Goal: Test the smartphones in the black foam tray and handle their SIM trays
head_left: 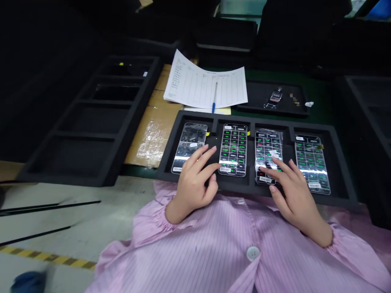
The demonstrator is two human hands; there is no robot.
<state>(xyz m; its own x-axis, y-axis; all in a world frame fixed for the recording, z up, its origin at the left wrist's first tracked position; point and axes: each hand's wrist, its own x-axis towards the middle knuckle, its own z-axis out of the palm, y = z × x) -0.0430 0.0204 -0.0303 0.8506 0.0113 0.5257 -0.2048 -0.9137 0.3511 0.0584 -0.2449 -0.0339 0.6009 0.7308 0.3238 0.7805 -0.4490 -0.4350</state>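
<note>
A black foam tray point(214, 118) in front of me holds several phones in a row. The leftmost phone point(189, 142) has a dark screen; the second phone point(233, 147), third phone point(267, 150) and rightmost phone point(311, 162) show green grids. My left hand point(195, 183) rests on the tray's near edge, fingers stretched between the first and second phones, holding nothing. My right hand point(290, 191) lies flat with its fingertips on the lower part of the third phone. Both arms wear pink striped sleeves.
A paper form point(198, 83) with a blue pen point(214, 97) lies behind the tray. A second black tray point(262, 103) with small parts sits at the back right. An empty black foam rack point(91, 122) stands to the left, beside cardboard point(152, 130).
</note>
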